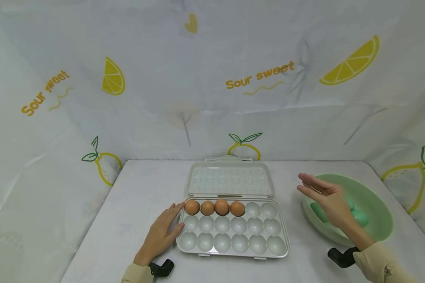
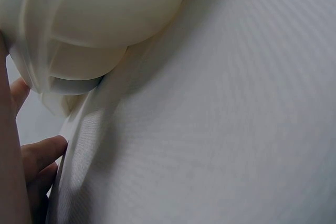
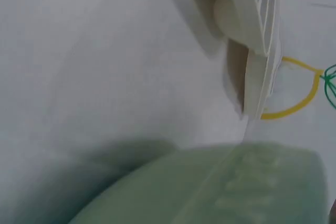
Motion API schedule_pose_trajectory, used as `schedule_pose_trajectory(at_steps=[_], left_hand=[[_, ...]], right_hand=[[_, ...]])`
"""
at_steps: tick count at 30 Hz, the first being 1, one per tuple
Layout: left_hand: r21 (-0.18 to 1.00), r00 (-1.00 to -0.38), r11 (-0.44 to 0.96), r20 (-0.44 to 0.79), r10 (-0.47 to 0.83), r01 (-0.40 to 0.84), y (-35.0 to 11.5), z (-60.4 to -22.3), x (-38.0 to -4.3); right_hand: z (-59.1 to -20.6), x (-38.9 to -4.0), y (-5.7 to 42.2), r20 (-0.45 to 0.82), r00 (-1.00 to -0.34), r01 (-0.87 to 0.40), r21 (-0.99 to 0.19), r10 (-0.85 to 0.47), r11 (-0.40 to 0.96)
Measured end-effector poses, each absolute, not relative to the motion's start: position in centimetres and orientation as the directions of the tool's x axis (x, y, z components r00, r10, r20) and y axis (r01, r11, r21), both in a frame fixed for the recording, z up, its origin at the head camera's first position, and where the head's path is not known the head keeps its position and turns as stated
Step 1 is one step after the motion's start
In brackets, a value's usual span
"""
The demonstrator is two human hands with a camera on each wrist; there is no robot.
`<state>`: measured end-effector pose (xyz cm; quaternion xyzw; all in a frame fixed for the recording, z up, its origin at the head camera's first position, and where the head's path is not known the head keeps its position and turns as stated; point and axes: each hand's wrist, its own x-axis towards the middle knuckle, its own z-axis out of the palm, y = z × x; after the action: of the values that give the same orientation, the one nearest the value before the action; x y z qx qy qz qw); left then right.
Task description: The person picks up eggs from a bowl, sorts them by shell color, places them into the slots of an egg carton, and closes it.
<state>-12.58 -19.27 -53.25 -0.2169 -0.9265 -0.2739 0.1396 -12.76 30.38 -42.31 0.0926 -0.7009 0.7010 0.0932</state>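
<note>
An egg box point(image 1: 230, 232) lies with its clear lid point(image 1: 231, 179) folded back behind it. Several brown eggs point(image 1: 222, 207) fill the left part of its back row; the other cups hold nothing. My left hand point(image 1: 161, 232) rests at the box's left edge, fingers extended and touching the rim. In the left wrist view, the undersides of the cups point(image 2: 115, 9) bulge above the cloth. Over the left side of a green bowl point(image 1: 375, 204), my right hand point(image 1: 327, 200) is raised with fingers fairly straight, no object visible in it. Green eggs point(image 1: 360, 217) lie in the bowl, partly hidden by that hand.
A white cloth point(image 1: 134, 196) covers the table. Behind it and at both sides hangs a pale curtain point(image 1: 156, 98) printed with lemons and lettering. The bowl stands near the table's right edge, a short gap from the egg box.
</note>
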Motion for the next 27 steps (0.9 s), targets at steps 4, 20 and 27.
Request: schedule_pose_trajectory(at_steps=[4, 20, 27], left_hand=[[0.439, -0.866, 0.76, 0.379, 0.327, 0.479, -19.3, -53.2, -12.5], [0.453, -0.877, 0.763, 0.363, 0.314, 0.461, -19.4, -53.3, -12.4], [0.447, -0.871, 0.76, 0.372, 0.323, 0.472, -19.2, -53.2, -12.5]], right_hand=[[-42.9, -12.1, 33.0, 0.249, -0.968, -0.247, -0.966, 0.029, 0.075], [-44.7, -10.4, 37.9, 0.029, -0.997, -0.06, -0.855, -0.068, 0.515], [-45.0, -10.7, 37.8, -0.041, -0.989, -0.034, -0.863, -0.139, 0.503]])
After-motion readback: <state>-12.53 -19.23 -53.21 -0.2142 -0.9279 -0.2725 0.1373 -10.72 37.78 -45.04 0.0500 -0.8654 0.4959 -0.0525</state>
